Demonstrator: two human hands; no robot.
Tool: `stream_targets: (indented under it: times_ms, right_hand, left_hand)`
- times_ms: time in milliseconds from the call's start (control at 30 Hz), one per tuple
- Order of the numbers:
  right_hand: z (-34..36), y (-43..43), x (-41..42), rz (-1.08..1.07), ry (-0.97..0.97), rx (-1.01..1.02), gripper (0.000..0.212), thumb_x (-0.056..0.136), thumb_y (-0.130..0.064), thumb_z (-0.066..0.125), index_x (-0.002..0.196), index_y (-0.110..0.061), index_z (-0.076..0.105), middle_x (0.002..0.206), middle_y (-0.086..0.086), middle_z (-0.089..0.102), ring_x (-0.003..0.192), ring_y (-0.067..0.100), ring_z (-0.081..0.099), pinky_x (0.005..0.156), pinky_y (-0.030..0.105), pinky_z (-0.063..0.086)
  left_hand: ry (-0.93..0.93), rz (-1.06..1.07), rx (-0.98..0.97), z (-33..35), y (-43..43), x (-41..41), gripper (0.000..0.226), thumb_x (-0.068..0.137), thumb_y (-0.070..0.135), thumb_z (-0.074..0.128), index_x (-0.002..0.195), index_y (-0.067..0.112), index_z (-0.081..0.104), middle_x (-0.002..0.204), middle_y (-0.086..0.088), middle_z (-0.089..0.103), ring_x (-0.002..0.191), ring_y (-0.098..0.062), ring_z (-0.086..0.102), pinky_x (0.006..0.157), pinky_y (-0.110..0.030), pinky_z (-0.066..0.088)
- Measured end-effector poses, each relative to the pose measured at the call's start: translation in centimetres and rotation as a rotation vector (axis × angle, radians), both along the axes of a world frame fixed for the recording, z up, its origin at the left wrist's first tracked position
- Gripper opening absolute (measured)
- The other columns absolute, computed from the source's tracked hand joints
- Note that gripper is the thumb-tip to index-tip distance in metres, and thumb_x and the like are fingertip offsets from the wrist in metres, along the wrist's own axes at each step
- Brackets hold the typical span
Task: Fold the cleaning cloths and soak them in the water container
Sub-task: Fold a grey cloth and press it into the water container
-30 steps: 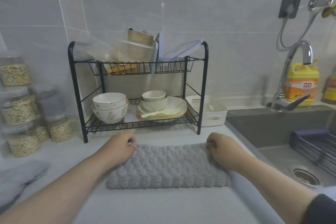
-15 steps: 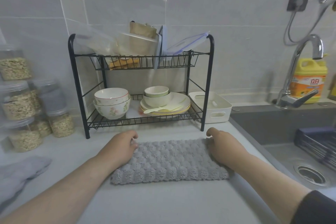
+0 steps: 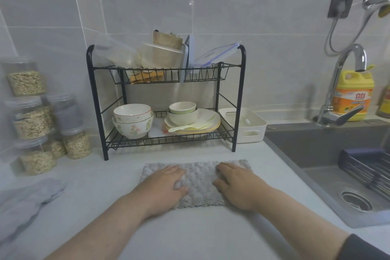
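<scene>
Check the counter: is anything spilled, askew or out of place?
No spill or damage shows. The gray cloth lies flat under the left hand and right hand. A second cloth lies rumpled at far left, unfolded, and a blue-rimmed lid leans tilted on the rack's top shelf.

The grey cloth point(image 3: 198, 183) under the left hand point(image 3: 166, 186) and right hand point(image 3: 236, 186) is thick plush fabric, nubby and matt. The counter point(image 3: 190, 234) around both hands is smooth, pale and dull. Beyond the hands, the rack point(image 3: 238, 99) is black-coated metal wire with a faint sheen, holding glossy glazed bowls point(image 3: 133, 124). Left of the left hand, a second cloth point(image 3: 27, 198) looks smoother. Beyond and right of the right hand are a smooth white plastic container point(image 3: 251, 131), a dark matt sink point(image 3: 316, 154) and a mirror-bright chrome faucet point(image 3: 346, 82).
</scene>
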State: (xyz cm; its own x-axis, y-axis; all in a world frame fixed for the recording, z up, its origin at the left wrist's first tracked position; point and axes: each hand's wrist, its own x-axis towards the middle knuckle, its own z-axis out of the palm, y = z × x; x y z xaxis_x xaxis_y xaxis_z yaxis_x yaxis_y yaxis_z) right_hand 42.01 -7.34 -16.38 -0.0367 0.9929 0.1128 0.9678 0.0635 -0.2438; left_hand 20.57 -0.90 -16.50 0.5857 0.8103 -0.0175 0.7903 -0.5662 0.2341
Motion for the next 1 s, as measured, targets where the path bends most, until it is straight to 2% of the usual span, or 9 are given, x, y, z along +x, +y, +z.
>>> stream_targets:
  times_ms: [167, 233, 333, 400, 467, 533, 700, 800, 1000]
  right_hand:
    - [0.0, -0.5, 0.5, 0.021, -0.032, -0.063, 0.057, 0.098, -0.050, 0.034, 0.147, -0.019, 0.030, 0.156, -0.005, 0.024, 0.144, 0.014, 0.020, 0.112, 0.024, 0.015]
    - [0.1, -0.6, 0.4, 0.006, -0.004, -0.064, 0.056, 0.098, -0.050, 0.037, 0.146, -0.021, 0.032, 0.155, -0.006, 0.027, 0.142, 0.013, 0.023, 0.111, 0.024, 0.018]
    - [0.4, -1.2, 0.5, -0.075, 0.254, 0.015, 0.039, 0.092, -0.036, 0.053, 0.129, -0.024, 0.052, 0.129, -0.005, 0.057, 0.117, 0.015, 0.052, 0.089, 0.018, 0.038]
    - [0.8, -2.2, 0.8, -0.235, 0.382, 0.120, 0.032, 0.090, -0.024, 0.053, 0.121, -0.022, 0.060, 0.118, -0.003, 0.062, 0.104, 0.016, 0.056, 0.075, 0.013, 0.039]
    - [1.2, -3.3, 1.4, -0.444, 0.178, 0.184, 0.025, 0.089, -0.026, 0.046, 0.105, -0.017, 0.063, 0.110, 0.003, 0.059, 0.106, 0.025, 0.052, 0.079, 0.026, 0.039]
    - [1.3, -4.2, 1.6, -0.567, 0.051, 0.074, 0.027, 0.088, -0.036, 0.041, 0.085, -0.013, 0.055, 0.094, 0.007, 0.052, 0.100, 0.031, 0.049, 0.077, 0.033, 0.036]
    - [1.3, -5.1, 1.2, -0.520, 0.154, -0.065, 0.021, 0.084, -0.036, 0.046, 0.083, -0.016, 0.049, 0.095, 0.008, 0.057, 0.092, 0.030, 0.051, 0.070, 0.032, 0.035]
    - [2.0, -5.9, 1.0, -0.483, 0.383, -0.019, 0.011, 0.088, -0.019, 0.045, 0.097, -0.012, 0.047, 0.086, 0.005, 0.057, 0.071, 0.020, 0.051, 0.057, 0.028, 0.036]
    - [4.2, -7.5, 1.0, -0.506, 0.813, 0.018, 0.013, 0.086, -0.010, 0.054, 0.097, -0.017, 0.049, 0.084, 0.012, 0.063, 0.066, 0.025, 0.059, 0.046, 0.024, 0.045]
  left_hand:
    - [0.088, -0.028, -0.035, -0.1, 0.2, -0.5, 0.065, 0.096, 0.055, 0.030, 0.152, 0.032, 0.005, 0.160, 0.010, -0.005, 0.146, -0.006, -0.008, 0.118, -0.027, -0.005]
    - [0.113, -0.025, -0.034, 0.0, 0.1, -0.6, 0.065, 0.097, 0.056, 0.028, 0.152, 0.032, 0.003, 0.160, 0.010, -0.008, 0.146, -0.006, -0.010, 0.117, -0.026, -0.006]
    - [0.117, -0.016, -0.043, 0.1, -0.6, -0.8, 0.071, 0.094, 0.060, 0.031, 0.152, 0.032, 0.001, 0.160, 0.009, -0.008, 0.145, -0.006, -0.011, 0.117, -0.027, -0.007]
    - [0.134, -0.016, -0.044, 0.2, -1.5, -1.1, 0.082, 0.087, 0.069, 0.034, 0.152, 0.031, 0.000, 0.159, 0.009, -0.010, 0.145, -0.006, -0.012, 0.117, -0.028, -0.006]
    - [0.176, -0.017, -0.043, 0.2, -2.7, -1.4, 0.097, 0.077, 0.082, 0.031, 0.152, 0.030, -0.004, 0.159, 0.009, -0.013, 0.145, -0.008, -0.015, 0.118, -0.030, -0.007]
    - [0.203, -0.026, -0.021, 0.3, -4.0, -1.7, 0.113, 0.060, 0.093, 0.011, 0.151, 0.030, -0.007, 0.159, 0.008, -0.015, 0.145, -0.009, -0.017, 0.118, -0.031, -0.008]
    - [0.195, -0.037, -0.040, -0.1, -6.4, -1.8, 0.113, 0.056, 0.084, -0.025, 0.151, 0.026, -0.009, 0.158, 0.005, -0.018, 0.144, -0.009, -0.019, 0.118, -0.032, -0.009]
    - [0.148, 0.040, -0.035, -0.2, -7.1, -1.6, 0.069, 0.093, 0.064, 0.011, 0.152, 0.030, -0.004, 0.159, 0.008, -0.013, 0.145, -0.007, -0.015, 0.119, -0.031, -0.008]
    - [0.127, 0.099, -0.005, 2.0, -8.2, -0.5, 0.067, 0.086, 0.053, 0.039, 0.148, 0.037, 0.021, 0.159, 0.003, 0.015, 0.146, -0.017, 0.012, 0.118, -0.045, 0.010]
